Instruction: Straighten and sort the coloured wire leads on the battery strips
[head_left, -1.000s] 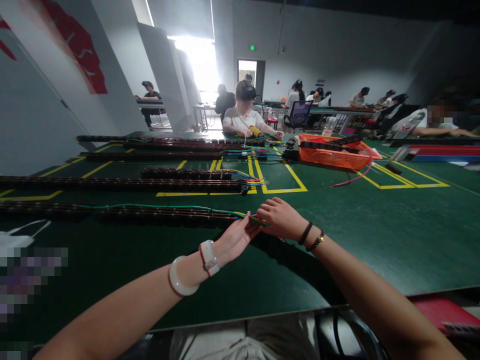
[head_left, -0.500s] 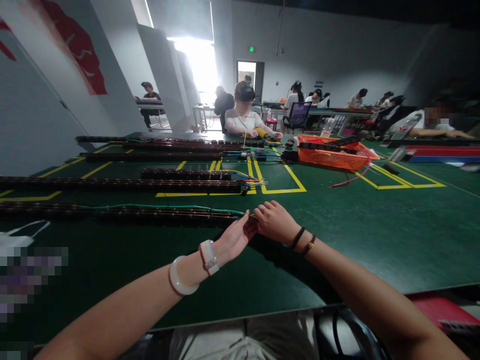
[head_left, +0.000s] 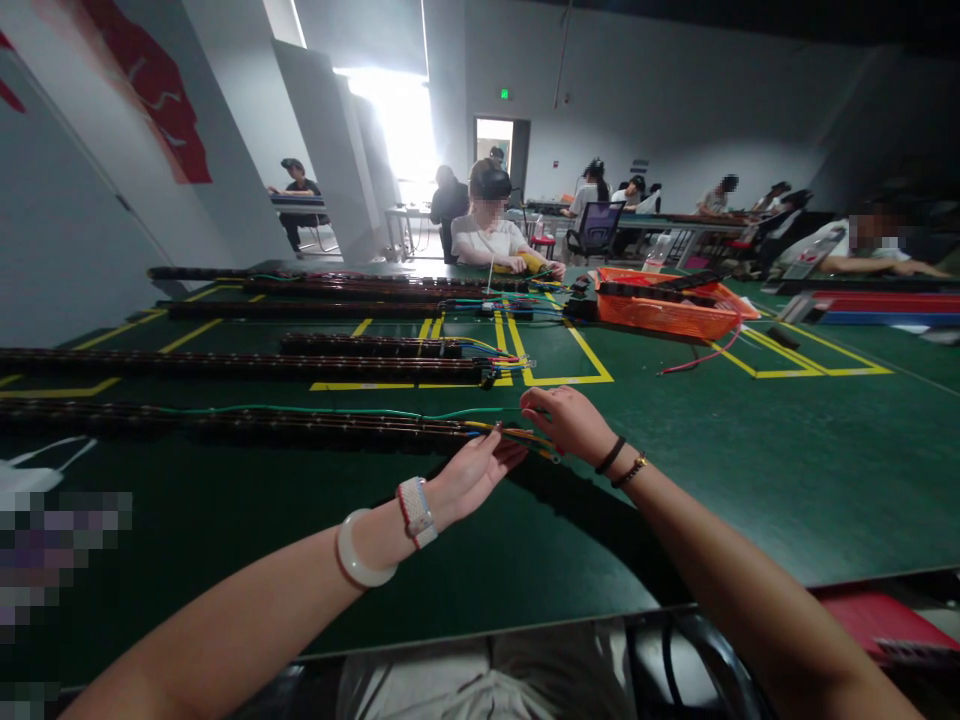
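Note:
A long black cable track (head_left: 322, 432) lies across the near part of the table, with several coloured wires coming out of its right end. My left hand (head_left: 480, 467) is closed around the bundle of wires (head_left: 536, 438) just past that end, thumb on top. A thin green wire (head_left: 390, 412) runs along the track's upper side. My right hand (head_left: 571, 420) pinches the right end of this green wire, slightly above and to the right of the bundle. The bundle's loose ends, one with a metal ring terminal, show below my right fingers.
More cable tracks (head_left: 240, 366) lie parallel farther back on the green table (head_left: 720, 480). An orange basket (head_left: 645, 315) holding black parts stands at the back right. Across the table sits a person (head_left: 487, 235) in a white top. A white strapped item (head_left: 34, 478) lies at left.
My right hand has moved right and slightly up, drawing the green wire's end away from the bundle. More of the wire ends now show. My left hand has stayed nearly in place.

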